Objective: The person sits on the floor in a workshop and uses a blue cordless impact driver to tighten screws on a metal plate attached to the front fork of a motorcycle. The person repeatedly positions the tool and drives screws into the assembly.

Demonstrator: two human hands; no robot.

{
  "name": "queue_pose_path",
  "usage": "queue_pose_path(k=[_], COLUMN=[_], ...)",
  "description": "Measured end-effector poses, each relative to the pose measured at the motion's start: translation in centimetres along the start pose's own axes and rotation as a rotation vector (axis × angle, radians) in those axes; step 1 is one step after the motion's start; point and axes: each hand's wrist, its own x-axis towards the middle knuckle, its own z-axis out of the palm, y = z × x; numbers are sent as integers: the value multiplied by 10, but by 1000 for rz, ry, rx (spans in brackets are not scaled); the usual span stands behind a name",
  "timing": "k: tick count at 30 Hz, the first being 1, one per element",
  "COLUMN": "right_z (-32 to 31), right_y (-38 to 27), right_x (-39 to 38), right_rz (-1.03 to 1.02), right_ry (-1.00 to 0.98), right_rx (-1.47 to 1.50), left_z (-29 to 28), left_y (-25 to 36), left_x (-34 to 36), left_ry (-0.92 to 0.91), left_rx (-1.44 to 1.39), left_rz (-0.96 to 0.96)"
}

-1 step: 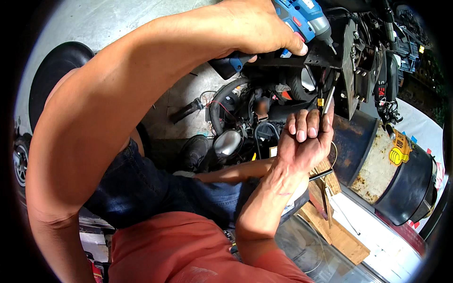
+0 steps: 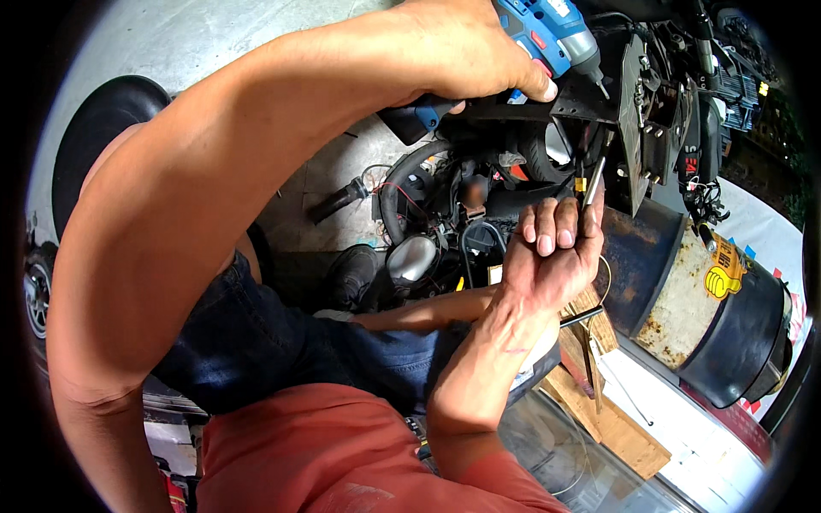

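At the top, my left hand is closed around a blue cordless drill. Its thumb presses along the tool's side, and the battery end shows under the wrist. The slim bit points down at a black metal bracket; whether it touches cannot be made out. Lower down, my right hand is turned palm up with curled fingers. It grips a slim silver metal rod that rises toward the bracket's underside. What the rod's upper end meets is hidden in shadow.
Right of my right hand lies a rusty, dark and pale drum. Beneath the bracket sit tangled cables, a handlebar grip and vehicle parts. Wooden boards lie at lower right. A round black seat stands at left.
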Motion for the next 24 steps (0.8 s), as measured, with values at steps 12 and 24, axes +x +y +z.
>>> queue_pose_path(k=[12,24], right_z=[0,6], right_y=[-11,-6], right_x=[10,9], right_rz=[-1,-26], right_ry=[-115,-78], right_rx=[-278,-298], left_z=[14,26], left_y=[-2,-16], left_x=[-10,3], left_ry=[152,278], left_rx=[48,171], left_rz=[101,201])
